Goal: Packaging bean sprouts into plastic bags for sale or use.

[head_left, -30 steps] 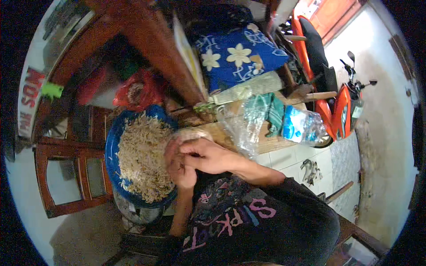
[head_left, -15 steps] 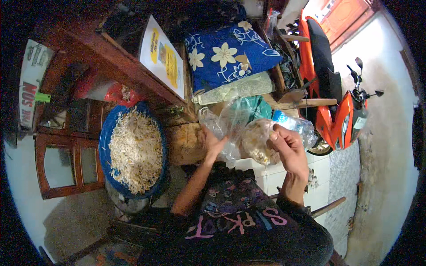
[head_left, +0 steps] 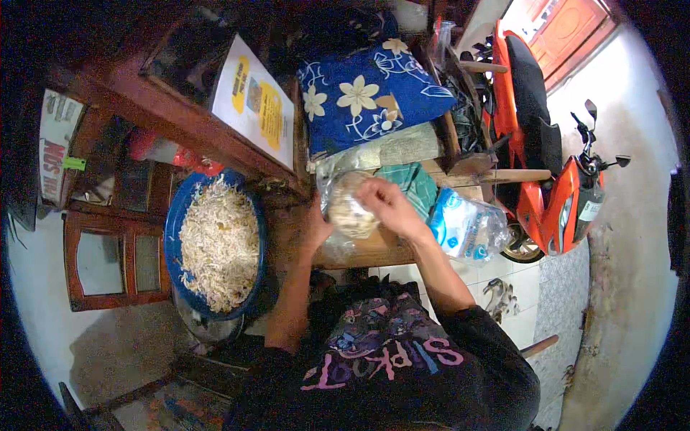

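My right hand grips a clear plastic bag of pale pieces, its fingers closed at the bag's upper right. The bag hangs over the wooden bench and is smeared by motion. Close to its left side is my left hand, blurred, with its fingers partly hidden. Thin clear plastic shows around and above the bag, and I cannot tell whether the left hand grips it. Farther left stands a blue basin heaped with pale, shredded-looking pieces.
A green cloth and a blue-and-white plastic packet lie to the right. Behind are a blue flowered cushion and a printed sheet on a wooden frame. An orange motorbike stands far right.
My right hand has carried the filled bag leftward, close to my left hand. My left hand has shifted slightly left. More of the green cloth and the packet shows.
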